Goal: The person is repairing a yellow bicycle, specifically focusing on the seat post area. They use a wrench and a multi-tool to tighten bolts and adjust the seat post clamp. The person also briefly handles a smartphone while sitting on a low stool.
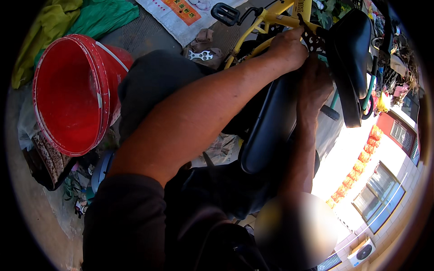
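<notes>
My left hand point(290, 50) is raised at the yellow bicycle frame point(275, 17), its fingers curled at a dark bracket with holes point(311, 38) below the black saddle point(349, 45). My right hand point(316, 83) is just below it, fingers bent up by a teal part point(323, 58); what either hand holds is hidden. A long black padded piece point(264, 131) lies between my forearms. A pedal point(225, 13) sticks out at the top. A silver multi-hole spanner point(200, 55) lies on brown cloth to the left of the frame.
A red bucket point(68, 95) stands at left beside green and yellow plastic sheets point(101, 20). A white printed sack point(176, 18) lies on the ground at top. Piled clutter point(393, 72) and a building wall point(343, 153) with windows are at right.
</notes>
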Demonstrator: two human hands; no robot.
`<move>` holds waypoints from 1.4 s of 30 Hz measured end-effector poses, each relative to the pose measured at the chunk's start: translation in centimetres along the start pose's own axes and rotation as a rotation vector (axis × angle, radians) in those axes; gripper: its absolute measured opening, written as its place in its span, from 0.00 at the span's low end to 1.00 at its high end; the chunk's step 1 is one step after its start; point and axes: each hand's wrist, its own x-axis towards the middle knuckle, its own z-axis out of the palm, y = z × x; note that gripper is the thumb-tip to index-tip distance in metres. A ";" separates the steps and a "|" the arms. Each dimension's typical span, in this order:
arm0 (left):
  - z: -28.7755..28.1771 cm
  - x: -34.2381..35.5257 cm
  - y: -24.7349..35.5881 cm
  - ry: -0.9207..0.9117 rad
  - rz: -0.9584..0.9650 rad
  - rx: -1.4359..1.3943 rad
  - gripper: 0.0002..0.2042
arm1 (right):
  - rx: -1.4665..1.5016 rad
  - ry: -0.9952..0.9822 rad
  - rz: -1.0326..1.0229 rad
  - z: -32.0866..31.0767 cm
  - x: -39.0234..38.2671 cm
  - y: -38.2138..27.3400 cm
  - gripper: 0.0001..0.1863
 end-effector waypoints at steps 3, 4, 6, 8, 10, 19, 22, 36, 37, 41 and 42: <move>-0.2 -0.5 -0.1 -0.015 -0.060 -0.077 0.24 | 0.004 -0.012 0.004 -0.1 -0.3 0.0 0.15; -0.2 -0.7 -0.2 0.017 -0.008 -0.029 0.23 | -0.015 -0.014 -0.016 -0.1 -0.4 0.0 0.15; -0.4 -1.2 -0.3 0.080 0.092 0.066 0.23 | -0.058 -0.015 -0.076 -0.4 -0.4 -0.4 0.16; -0.4 -1.9 -0.1 0.089 0.067 0.077 0.23 | -0.060 -0.031 -0.089 -0.6 -0.6 -0.8 0.15; -0.4 -2.1 -0.1 0.087 0.015 0.004 0.21 | -0.021 -0.061 -0.060 -1.1 -1.0 -1.3 0.15; 0.6 -1.3 0.3 0.443 0.021 0.171 0.08 | 0.003 -0.023 -0.167 -1.5 -2.7 -0.6 0.10; 0.1 -0.9 0.8 0.418 -0.080 0.148 0.11 | 0.016 -0.036 -0.163 -2.0 -2.9 -0.9 0.10; -2.7 -1.4 0.8 0.283 -0.506 -0.411 0.16 | 0.397 -0.200 0.400 -5.3 -5.5 0.9 0.18; -2.7 -2.2 0.9 0.249 -0.553 -0.388 0.18 | 0.662 -0.117 0.636 -6.9 -6.3 2.5 0.20; -2.0 -5.1 2.0 0.193 -0.553 -0.347 0.18 | 1.383 -0.124 0.904 -12.7 -6.3 6.5 0.26; -2.2 -5.7 1.8 0.188 -0.521 -0.351 0.17 | 1.503 -0.084 0.929 -12.7 -5.2 4.9 0.32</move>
